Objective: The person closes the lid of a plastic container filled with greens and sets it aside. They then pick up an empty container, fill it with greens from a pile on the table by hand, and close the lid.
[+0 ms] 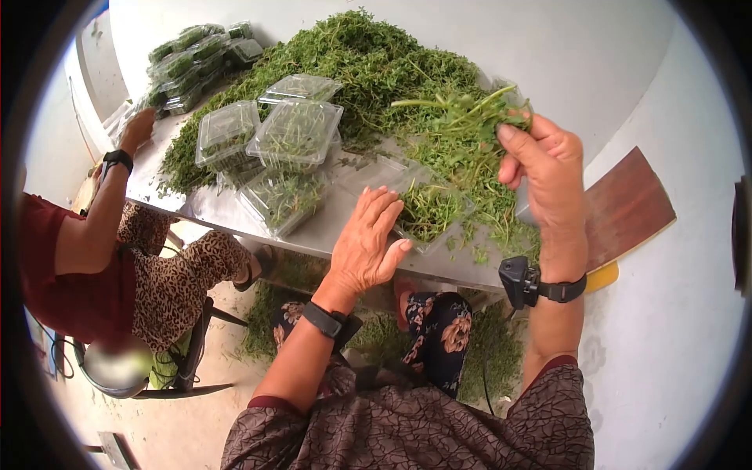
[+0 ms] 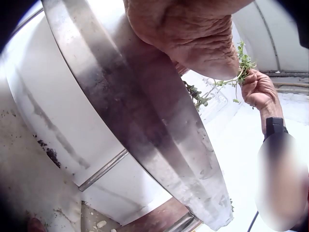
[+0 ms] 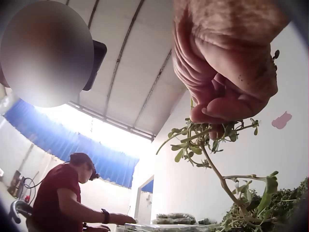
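Raised above the right side of the table, my right hand pinches a small bunch of leafy green sprigs between thumb and fingertips. In the right wrist view, the sprigs' stems hang below the curled fingers. My left hand is flat with fingers extended, at the left side of an open clear plastic clamshell box. Loose greens fill part of that box. The left fingertips overlap the box's near-left area in the head view.
A large heap of greens covers the back of the metal table. Filled clamshell boxes stand left of my hands, more boxes far left. Another person sits at the left. A brown board leans at right.
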`<action>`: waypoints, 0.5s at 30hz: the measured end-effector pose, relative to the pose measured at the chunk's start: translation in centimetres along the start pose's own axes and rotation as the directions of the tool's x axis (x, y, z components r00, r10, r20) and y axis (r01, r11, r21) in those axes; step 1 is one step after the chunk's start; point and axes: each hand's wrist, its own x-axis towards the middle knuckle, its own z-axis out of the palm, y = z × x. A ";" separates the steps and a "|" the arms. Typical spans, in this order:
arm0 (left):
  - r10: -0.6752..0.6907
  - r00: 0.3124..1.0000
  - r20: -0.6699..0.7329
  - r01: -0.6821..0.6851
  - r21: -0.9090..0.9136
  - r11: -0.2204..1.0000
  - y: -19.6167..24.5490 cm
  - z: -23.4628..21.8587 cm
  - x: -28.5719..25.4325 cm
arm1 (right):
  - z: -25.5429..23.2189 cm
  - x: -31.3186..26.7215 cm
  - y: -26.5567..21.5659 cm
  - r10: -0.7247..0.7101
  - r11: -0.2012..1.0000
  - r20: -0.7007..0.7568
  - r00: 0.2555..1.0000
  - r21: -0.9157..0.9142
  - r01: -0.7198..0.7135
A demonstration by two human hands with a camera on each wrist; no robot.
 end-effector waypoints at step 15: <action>-0.004 1.000 -0.006 0.004 0.016 1.000 0.0 0.2 -0.1 | -0.6 -4.4 6.4 0.186 0.830 0.101 0.977 -0.548 -0.101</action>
